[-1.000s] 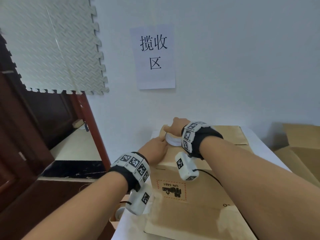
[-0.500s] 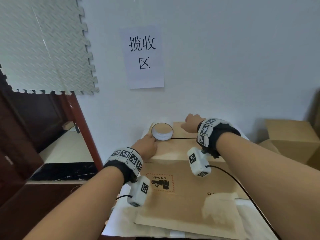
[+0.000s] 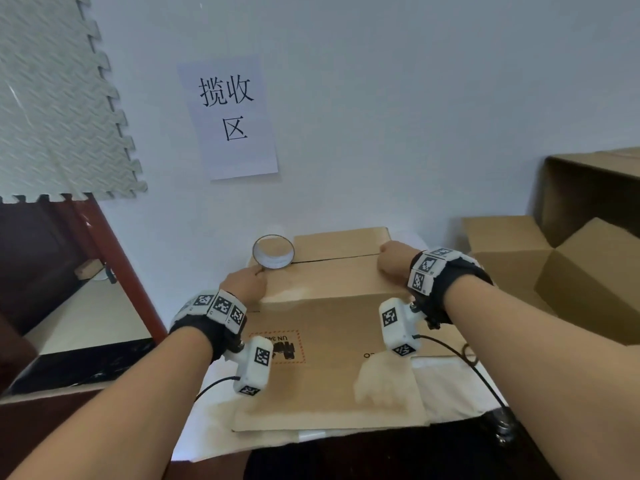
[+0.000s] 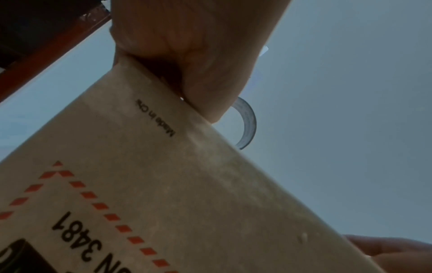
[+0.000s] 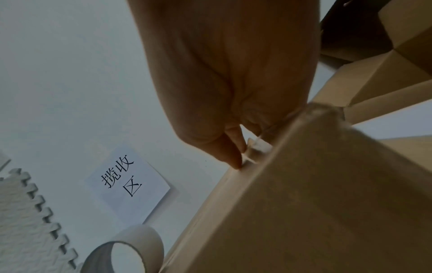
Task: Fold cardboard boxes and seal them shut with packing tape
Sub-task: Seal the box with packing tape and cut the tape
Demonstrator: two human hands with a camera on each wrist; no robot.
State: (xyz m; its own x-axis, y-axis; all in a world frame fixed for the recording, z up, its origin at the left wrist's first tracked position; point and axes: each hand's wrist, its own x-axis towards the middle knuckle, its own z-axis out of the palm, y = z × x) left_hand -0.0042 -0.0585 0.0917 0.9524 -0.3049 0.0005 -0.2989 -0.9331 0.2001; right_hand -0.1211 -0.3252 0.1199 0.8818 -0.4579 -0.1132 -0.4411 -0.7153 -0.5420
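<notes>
A brown cardboard box point(image 3: 332, 275) stands on the white table with its top flaps folded shut and the seam running left to right. A roll of clear packing tape point(image 3: 273, 264) stands on edge at the seam's left end. My left hand point(image 3: 244, 284) rests on the box's near top edge, its curled fingers on the roll's lower rim. My right hand point(image 3: 394, 261) is at the seam's right end. In the right wrist view its thumb and finger pinch the clear tape end point(image 5: 256, 148) against the box point(image 5: 327, 203). The roll point(image 4: 247, 122) peeks from behind my left hand point(image 4: 198, 55).
Several more cardboard boxes point(image 3: 571, 289) are stacked at the right, one lying open point(image 3: 588, 188). Close behind the box is the wall, with a paper sign point(image 3: 228, 116) and a foam mat point(image 3: 52, 98). A red-brown door frame point(image 3: 114, 265) stands at the left. Bare white table point(image 3: 450, 393) shows at the front right.
My right hand has left the roll and travelled right along the seam to the box's right end. My left hand has stayed by the roll.
</notes>
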